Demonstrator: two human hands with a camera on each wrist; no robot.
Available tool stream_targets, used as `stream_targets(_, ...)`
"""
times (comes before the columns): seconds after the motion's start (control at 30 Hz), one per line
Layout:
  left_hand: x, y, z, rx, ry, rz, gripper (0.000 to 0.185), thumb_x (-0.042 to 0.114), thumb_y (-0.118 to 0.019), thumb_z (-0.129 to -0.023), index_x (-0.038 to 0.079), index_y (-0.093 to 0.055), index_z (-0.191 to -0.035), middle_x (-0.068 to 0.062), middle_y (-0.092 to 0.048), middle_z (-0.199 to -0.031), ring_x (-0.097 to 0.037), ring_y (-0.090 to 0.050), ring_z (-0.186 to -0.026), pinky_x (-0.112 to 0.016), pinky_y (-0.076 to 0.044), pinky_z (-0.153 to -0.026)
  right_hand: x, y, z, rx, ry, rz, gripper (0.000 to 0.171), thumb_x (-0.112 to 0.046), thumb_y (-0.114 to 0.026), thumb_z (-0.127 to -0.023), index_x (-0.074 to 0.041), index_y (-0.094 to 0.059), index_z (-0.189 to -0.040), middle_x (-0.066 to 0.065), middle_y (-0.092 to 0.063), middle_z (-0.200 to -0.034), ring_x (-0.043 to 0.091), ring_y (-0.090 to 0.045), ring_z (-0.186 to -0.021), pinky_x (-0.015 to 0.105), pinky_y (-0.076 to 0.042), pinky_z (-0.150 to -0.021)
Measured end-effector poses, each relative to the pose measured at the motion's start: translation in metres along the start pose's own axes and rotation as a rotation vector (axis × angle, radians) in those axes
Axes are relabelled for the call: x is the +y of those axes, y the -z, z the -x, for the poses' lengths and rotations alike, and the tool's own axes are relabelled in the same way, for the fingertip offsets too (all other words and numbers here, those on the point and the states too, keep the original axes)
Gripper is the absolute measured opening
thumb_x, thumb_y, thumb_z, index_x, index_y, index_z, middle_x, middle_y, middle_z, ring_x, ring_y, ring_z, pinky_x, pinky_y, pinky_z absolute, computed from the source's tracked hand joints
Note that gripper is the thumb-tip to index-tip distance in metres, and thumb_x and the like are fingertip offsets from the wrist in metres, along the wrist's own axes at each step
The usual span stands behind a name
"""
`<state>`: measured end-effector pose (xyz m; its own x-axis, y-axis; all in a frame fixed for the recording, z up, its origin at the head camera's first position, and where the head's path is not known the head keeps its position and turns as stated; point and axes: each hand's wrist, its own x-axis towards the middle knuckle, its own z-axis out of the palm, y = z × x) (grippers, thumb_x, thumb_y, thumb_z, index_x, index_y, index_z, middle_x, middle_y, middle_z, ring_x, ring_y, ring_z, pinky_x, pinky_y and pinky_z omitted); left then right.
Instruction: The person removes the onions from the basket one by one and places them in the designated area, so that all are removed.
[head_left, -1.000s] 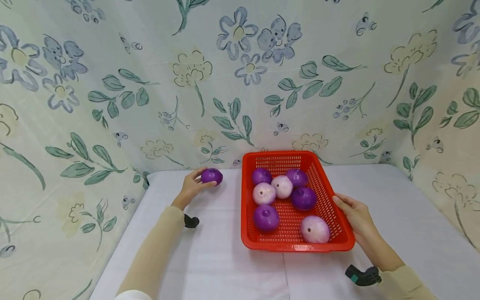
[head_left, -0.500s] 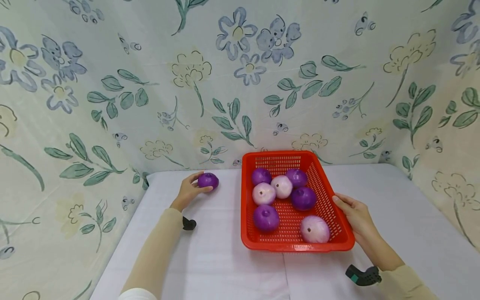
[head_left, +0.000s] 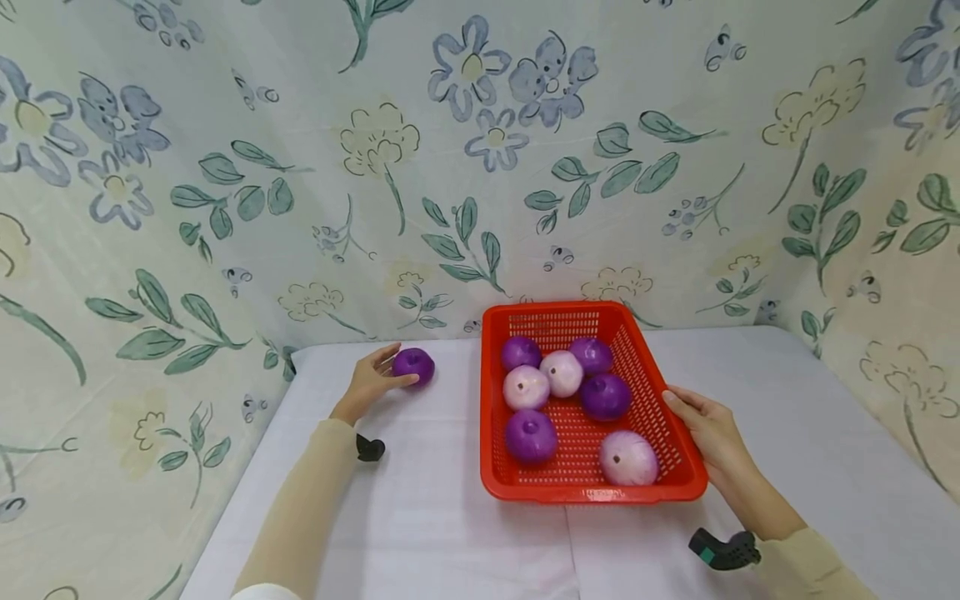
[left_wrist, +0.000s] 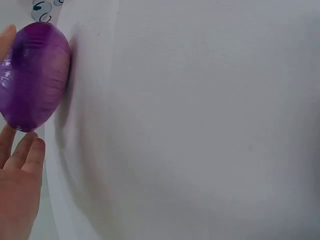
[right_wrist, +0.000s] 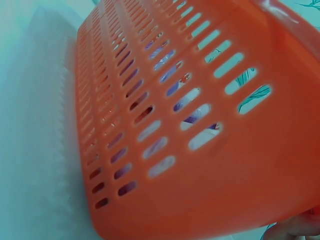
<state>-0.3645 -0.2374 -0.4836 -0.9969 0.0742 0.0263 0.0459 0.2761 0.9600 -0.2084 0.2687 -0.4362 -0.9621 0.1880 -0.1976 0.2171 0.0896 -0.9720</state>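
White table (head_left: 420,517): purple onion (head_left: 413,366) touching left hand (head_left: 369,385) fingertips.

Head view: left hand (head_left: 369,385) & right hand (head_left: 711,435) bare, no rings or gloves visible. Both forearms in long beige sleeves (head_left: 296,517), close-fitting, plain, cuffs ending at wrists. Small black device (head_left: 369,449) at left wrist; black device w/ teal mark (head_left: 722,551) at right wrist.
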Motion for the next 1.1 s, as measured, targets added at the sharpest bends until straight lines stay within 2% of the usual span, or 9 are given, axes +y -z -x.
stream_targets(0.17,0.008,0.006,0.002,-0.016,-0.017,-0.007,0.087,0.015,-0.088,-0.078,0.005,-0.041,-0.151,-0.016,-0.037,-0.156,-0.029,-0.032,-0.145,-0.039,-0.029,-0.116,-0.001,0.000,0.000,-0.006,0.002,-0.017,0.071,-0.039,-0.059,-0.100,0.001,-0.033,-0.153,-0.012,-0.063,-0.103,0.001,-0.065,-0.085,0.024,-0.058,-0.076)
stream_targets(0.3,0.021,0.011,0.005,-0.037,-0.026,-0.017,0.088,0.018,-0.088,-0.077,0.008,-0.042,-0.151,-0.012,-0.038,-0.156,-0.026,-0.031,-0.146,-0.038,-0.028,-0.116,-0.001,0.000,0.000,-0.011,0.004,-0.020,0.072,-0.039,-0.059,-0.100,0.001,-0.032,-0.153,-0.013,-0.063,-0.102,0.001,-0.065,-0.085,0.025,-0.058,-0.077)
stream_targets(0.47,0.045,0.012,0.010,-0.079,-0.088,-0.019,0.087,0.017,-0.087,-0.078,0.007,-0.042,-0.151,-0.011,-0.039,-0.156,-0.026,-0.033,-0.145,-0.039,-0.030,-0.115,-0.001,0.001,0.000,-0.010,0.009,-0.011,0.072,-0.040,-0.059,-0.100,0.002,-0.032,-0.153,-0.015,-0.062,-0.100,0.000,-0.065,-0.084,0.024,-0.058,-0.076)
stream_targets(0.6,0.069,0.007,0.012,-0.145,-0.154,0.017,0.083,0.013,-0.086,-0.080,0.010,-0.044,-0.151,-0.008,-0.040,-0.156,-0.025,-0.035,-0.144,-0.038,-0.032,-0.115,0.000,0.001,0.000,-0.013,0.011,-0.016,0.073,-0.040,-0.059,-0.100,0.002,-0.032,-0.153,-0.017,-0.062,-0.098,0.000,-0.065,-0.084,0.024,-0.058,-0.076)
stream_targets(0.73,0.090,-0.003,0.010,-0.216,-0.197,0.055,0.080,0.011,-0.085,-0.081,0.014,-0.045,-0.150,-0.001,-0.042,-0.154,-0.022,-0.037,-0.143,-0.037,-0.032,-0.115,0.000,0.001,0.000,-0.014,0.008,-0.021,0.073,-0.040,-0.059,-0.100,0.002,-0.032,-0.153,-0.017,-0.062,-0.098,0.000,-0.065,-0.084,0.024,-0.058,-0.076)
stream_targets(0.9,0.109,-0.022,0.009,-0.302,-0.238,0.110,0.077,0.007,-0.084,-0.081,0.010,-0.047,-0.149,-0.003,-0.046,-0.152,-0.024,-0.041,-0.140,-0.042,-0.034,-0.113,0.001,0.002,0.000,-0.013,0.014,-0.017,0.073,-0.040,-0.058,-0.100,0.002,-0.032,-0.153,-0.017,-0.062,-0.098,0.000,-0.065,-0.084,0.023,-0.057,-0.076)
stream_targets(1.1,0.133,-0.050,0.014,-0.426,-0.279,0.105,0.076,0.005,-0.082,-0.082,0.012,-0.047,-0.149,0.000,-0.048,-0.151,-0.026,-0.041,-0.140,-0.042,-0.036,-0.112,0.000,0.002,-0.001,-0.022,0.003,-0.031,0.073,-0.040,-0.059,-0.100,0.001,-0.031,-0.154,-0.016,-0.062,-0.099,0.000,-0.065,-0.085,0.024,-0.058,-0.076)
